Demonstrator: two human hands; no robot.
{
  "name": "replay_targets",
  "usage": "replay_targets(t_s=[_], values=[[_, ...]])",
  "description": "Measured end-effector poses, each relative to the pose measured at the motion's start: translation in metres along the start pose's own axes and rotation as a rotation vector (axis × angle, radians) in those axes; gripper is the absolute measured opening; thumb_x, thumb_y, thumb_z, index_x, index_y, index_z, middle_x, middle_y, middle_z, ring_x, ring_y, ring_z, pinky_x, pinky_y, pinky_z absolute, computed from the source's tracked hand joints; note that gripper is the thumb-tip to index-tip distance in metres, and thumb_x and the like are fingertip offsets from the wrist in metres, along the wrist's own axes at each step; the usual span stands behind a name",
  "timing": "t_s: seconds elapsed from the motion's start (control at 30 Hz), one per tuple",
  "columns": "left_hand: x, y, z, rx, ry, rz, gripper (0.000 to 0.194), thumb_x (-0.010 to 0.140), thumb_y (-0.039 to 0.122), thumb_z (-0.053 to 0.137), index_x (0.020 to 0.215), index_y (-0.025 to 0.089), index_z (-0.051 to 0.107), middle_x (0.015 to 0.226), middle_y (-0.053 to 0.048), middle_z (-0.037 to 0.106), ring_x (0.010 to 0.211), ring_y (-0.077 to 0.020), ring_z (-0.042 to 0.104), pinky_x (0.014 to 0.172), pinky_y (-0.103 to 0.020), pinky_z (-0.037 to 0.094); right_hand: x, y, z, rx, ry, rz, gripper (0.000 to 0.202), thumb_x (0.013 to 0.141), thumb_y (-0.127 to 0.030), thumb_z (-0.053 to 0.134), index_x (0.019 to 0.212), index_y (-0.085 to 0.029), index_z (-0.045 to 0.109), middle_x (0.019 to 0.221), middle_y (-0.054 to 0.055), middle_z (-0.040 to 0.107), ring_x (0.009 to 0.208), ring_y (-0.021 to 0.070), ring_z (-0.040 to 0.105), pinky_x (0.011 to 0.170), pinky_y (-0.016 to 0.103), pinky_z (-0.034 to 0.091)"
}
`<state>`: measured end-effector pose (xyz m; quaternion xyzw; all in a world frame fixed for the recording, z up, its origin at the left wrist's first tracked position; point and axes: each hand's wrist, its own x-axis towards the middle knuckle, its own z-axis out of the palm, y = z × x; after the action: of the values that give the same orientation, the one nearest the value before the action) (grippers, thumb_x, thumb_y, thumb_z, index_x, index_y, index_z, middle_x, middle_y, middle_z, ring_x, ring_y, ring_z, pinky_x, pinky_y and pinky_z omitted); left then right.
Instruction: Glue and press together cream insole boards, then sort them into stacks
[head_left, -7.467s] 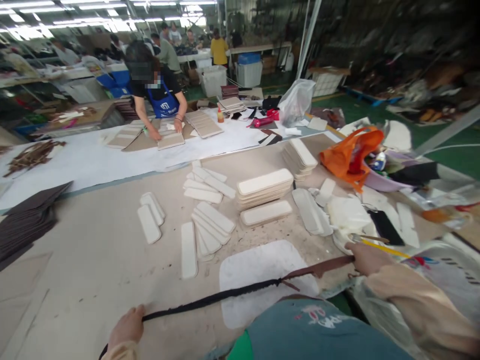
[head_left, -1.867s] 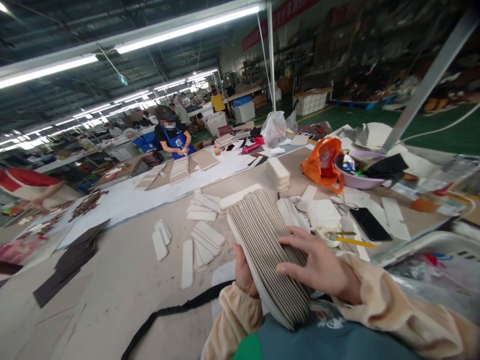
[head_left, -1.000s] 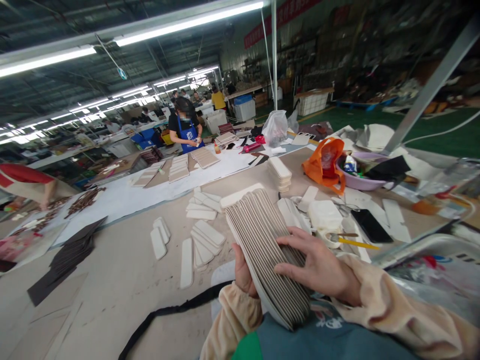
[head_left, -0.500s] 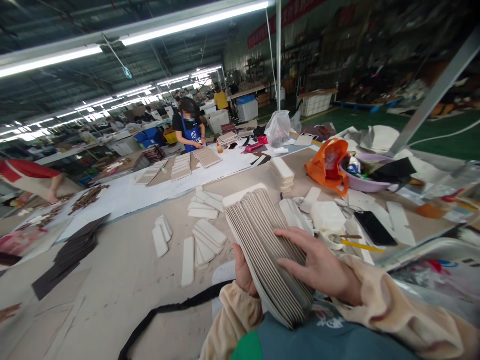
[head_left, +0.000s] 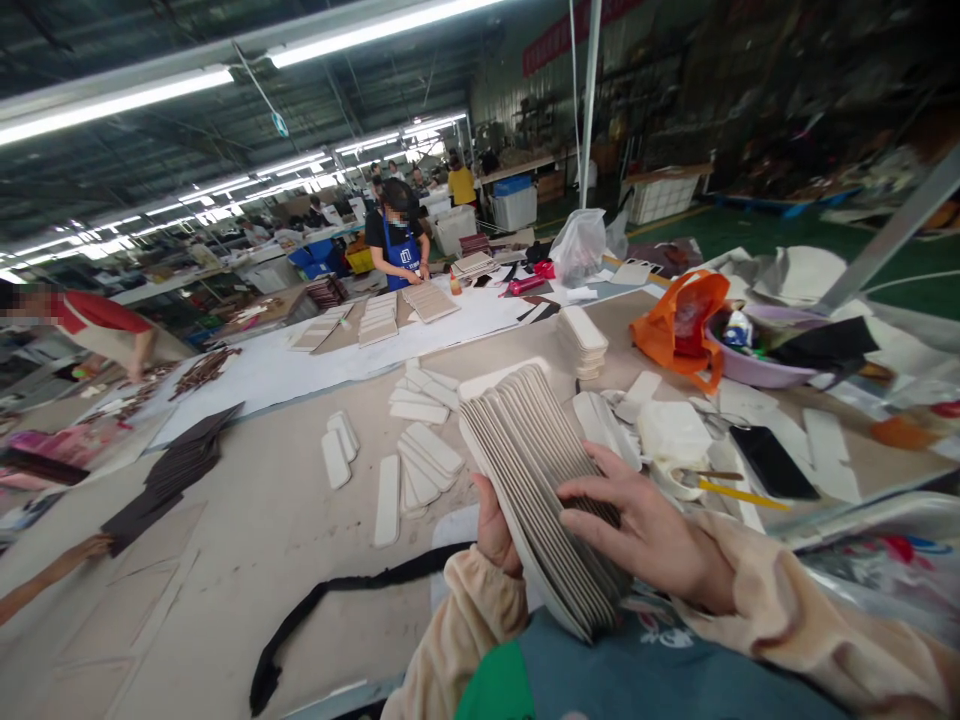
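A thick stack of long, round-ended pale strips (head_left: 532,480) leans over my lap, its many edges fanned out toward me. My left hand (head_left: 499,525) is wrapped round the stack's left side, thumb showing and the other fingers hidden beneath. On the stack's right side lies my right hand (head_left: 649,525), fingers stretched out and spread, their tips touching the strip edges. More loose pale strips (head_left: 427,465) lie fanned on the table (head_left: 315,545) beyond my left hand. A neat pile of pale strips (head_left: 583,342) stands farther back.
Dark sheets (head_left: 176,470) lie at left, with another person's hand (head_left: 90,548) touching them. A black strap (head_left: 330,590) curves across the table. On the right are a phone (head_left: 774,462), a yellow stick (head_left: 742,493), an orange bag (head_left: 679,330) and a lilac basin (head_left: 765,370). Co-workers stand beyond.
The view has shifted, so the table things sit farther right. My right fingers have shifted slightly on the strip edges. Another person's hand has come in from the left to the dark sheets.
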<state>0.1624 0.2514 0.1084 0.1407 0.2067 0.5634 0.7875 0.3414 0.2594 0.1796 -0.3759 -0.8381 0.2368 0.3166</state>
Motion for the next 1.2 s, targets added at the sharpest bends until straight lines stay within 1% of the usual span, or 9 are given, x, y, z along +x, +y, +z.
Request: replay_targets(t_s=[0.07,0.13,0.3,0.47,0.6,0.7,0.87,1.1,1.2], values=[[0.0,0.0,-0.001,-0.022,-0.001,0.023,0.08,0.071,0.078,0.046,0.115,0.013,0.062,0.127,-0.016,0.058,0.129,-0.0346,0.041,0.108,-0.052,0.031,0.001,-0.004,0.0,-0.005,-0.01,0.032,0.034,0.079,-0.049,0.062,0.101,-0.023,0.068,0.123,0.014,0.052,0.131,0.0315,0.039,0.101,0.045,0.043],[-0.001,0.0,-0.001,-0.028,-0.008,0.04,0.078,0.072,0.077,0.045,0.113,0.014,0.064,0.126,-0.015,0.059,0.129,-0.0337,0.042,0.108,-0.052,0.032,0.002,-0.009,0.0,-0.022,-0.028,0.061,0.039,0.075,-0.054,0.065,0.097,-0.022,0.067,0.124,0.015,0.05,0.133,0.0338,0.036,0.1,0.047,0.043],[-0.003,-0.001,0.0,-0.044,-0.037,0.054,0.078,0.074,0.077,0.04,0.117,0.015,0.062,0.127,-0.014,0.059,0.13,-0.0315,0.042,0.109,-0.05,0.031,0.003,-0.017,0.002,-0.027,-0.038,0.134,0.039,0.069,-0.054,0.07,0.092,-0.023,0.064,0.125,0.013,0.046,0.134,0.0347,0.034,0.099,0.046,0.044],[-0.004,-0.001,0.0,-0.023,-0.03,0.07,0.078,0.076,0.077,0.037,0.117,0.016,0.063,0.127,-0.013,0.059,0.131,-0.0297,0.04,0.11,-0.048,0.032,0.003,-0.019,0.003,-0.016,-0.043,0.131,0.035,0.069,-0.051,0.071,0.09,-0.024,0.063,0.118,0.011,0.048,0.132,0.0333,0.036,0.099,0.044,0.044],[-0.005,-0.002,-0.002,-0.042,-0.051,0.089,0.077,0.076,0.076,0.037,0.114,0.015,0.064,0.128,-0.012,0.059,0.134,-0.0283,0.037,0.111,-0.045,0.03,0.003,-0.022,0.002,-0.021,-0.042,0.134,0.033,0.069,-0.049,0.071,0.088,-0.023,0.063,0.115,0.01,0.049,0.127,0.0326,0.041,0.097,0.042,0.045],[-0.005,-0.002,-0.003,-0.042,-0.032,0.099,0.077,0.077,0.075,0.036,0.114,0.014,0.064,0.126,-0.012,0.06,0.134,-0.0273,0.037,0.112,-0.044,0.029,0.003,-0.023,0.002,-0.014,-0.047,0.136,0.031,0.069,-0.047,0.071,0.087,-0.024,0.063,0.111,0.009,0.05,0.123,0.0314,0.045,0.096,0.041,0.046],[-0.006,-0.003,-0.004,-0.08,-0.042,0.096,0.076,0.077,0.075,0.037,0.112,0.014,0.065,0.127,-0.013,0.06,0.134,-0.0277,0.036,0.113,-0.045,0.027,0.003,-0.022,0.003,-0.004,-0.045,0.13,0.029,0.07,-0.045,0.071,0.087,-0.024,0.063,0.111,0.008,0.051,0.124,0.0303,0.044,0.097,0.041,0.045],[-0.005,-0.003,-0.004,-0.083,-0.105,0.079,0.079,0.077,0.076,0.035,0.118,0.014,0.062,0.132,-0.013,0.056,0.137,-0.028,0.032,0.114,-0.046,0.025,0.002,-0.023,0.003,-0.007,-0.024,0.118,0.028,0.069,-0.045,0.072,0.087,-0.024,0.064,0.112,0.008,0.052,0.124,0.0303,0.045,0.097,0.04,0.045],[-0.005,-0.003,-0.004,-0.068,-0.095,0.067,0.08,0.075,0.078,0.036,0.117,0.015,0.063,0.134,-0.013,0.054,0.137,-0.0291,0.031,0.113,-0.047,0.026,0.002,-0.022,0.003,-0.011,-0.016,0.109,0.027,0.07,-0.045,0.072,0.086,-0.024,0.064,0.11,0.007,0.053,0.125,0.0302,0.044,0.097,0.04,0.045]])
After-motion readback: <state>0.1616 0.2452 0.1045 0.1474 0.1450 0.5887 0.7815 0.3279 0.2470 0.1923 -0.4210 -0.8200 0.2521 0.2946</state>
